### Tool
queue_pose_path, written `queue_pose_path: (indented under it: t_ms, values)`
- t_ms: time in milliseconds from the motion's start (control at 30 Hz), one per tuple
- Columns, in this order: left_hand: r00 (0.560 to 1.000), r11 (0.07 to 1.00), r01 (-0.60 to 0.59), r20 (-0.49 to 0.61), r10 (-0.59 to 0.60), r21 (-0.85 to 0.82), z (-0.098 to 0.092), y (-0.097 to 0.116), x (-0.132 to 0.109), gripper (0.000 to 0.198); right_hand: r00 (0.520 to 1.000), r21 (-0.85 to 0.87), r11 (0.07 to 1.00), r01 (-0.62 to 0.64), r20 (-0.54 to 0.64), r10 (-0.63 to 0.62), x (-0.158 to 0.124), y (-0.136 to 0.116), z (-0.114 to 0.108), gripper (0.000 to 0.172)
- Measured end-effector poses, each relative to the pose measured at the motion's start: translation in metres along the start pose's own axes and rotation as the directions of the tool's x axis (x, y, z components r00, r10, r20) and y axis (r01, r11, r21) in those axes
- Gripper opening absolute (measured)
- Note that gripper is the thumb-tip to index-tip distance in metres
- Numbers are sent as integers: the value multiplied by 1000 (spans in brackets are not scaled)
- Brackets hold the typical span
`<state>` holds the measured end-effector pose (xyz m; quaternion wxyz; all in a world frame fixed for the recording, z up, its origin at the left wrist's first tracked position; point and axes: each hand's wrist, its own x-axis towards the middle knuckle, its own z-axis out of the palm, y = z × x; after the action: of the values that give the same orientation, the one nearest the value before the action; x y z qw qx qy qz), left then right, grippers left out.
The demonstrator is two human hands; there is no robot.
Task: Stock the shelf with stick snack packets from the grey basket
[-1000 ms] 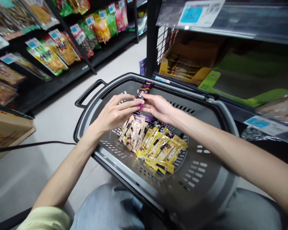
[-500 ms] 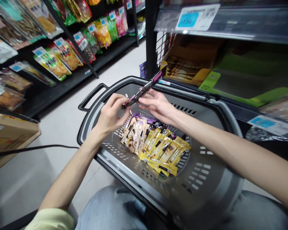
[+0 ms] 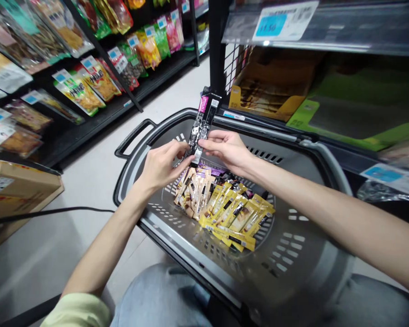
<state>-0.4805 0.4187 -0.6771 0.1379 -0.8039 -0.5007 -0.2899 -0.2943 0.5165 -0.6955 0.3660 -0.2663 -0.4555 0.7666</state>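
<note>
Between both hands is a narrow black snack packet (image 3: 204, 120) with a pink patch and white labels, its printed face turned toward me. My left hand (image 3: 163, 164) pinches its lower end between thumb and fingers. My right hand (image 3: 226, 150) grips its right edge, thumb in front and fingers behind. Below them is a grey shopping basket (image 3: 310, 213) with slotted walls. Yellow snack packets (image 3: 236, 213) lie in it on the right, beige packets (image 3: 195, 190) on the left, and purple and black ones behind, partly covered by my hands.
The basket's black handle (image 3: 134, 136) sticks out at the left. To the right, a shelf holds a yellow-edged box of packets (image 3: 264, 97) and a green carton (image 3: 303, 113). Bagged snacks (image 3: 80, 93) hang on the left rack. A cardboard box (image 3: 20, 190) sits on the floor, with a black cord nearby.
The black packet has turned from edge-on and slanting right to nearly upright, its printed face now showing. Both hands still hold it, and the view has shifted slightly.
</note>
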Motion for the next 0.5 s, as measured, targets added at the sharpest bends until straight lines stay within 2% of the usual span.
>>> queue_pose_path:
  t_ms: [133,233,367,500]
  values:
    - [998,999,50,-26,-50,-7,2,-2,-2,22,1000,10,1000,4,-12,-4,-1,-1,1,41]
    - [990,990,137,-26,-138,-42,2,-1,-2,25,1000,7,1000,6,-10,-6,-1,0,2,41]
    - [961,962,270,73,-267,-35,-1,2,0,32,1000,11,1000,17,4,-17,1,4,1,39]
    - [954,959,283,108,-281,-9,-2,4,1,36,1000,42,999,11,17,-12,2,5,-1,37]
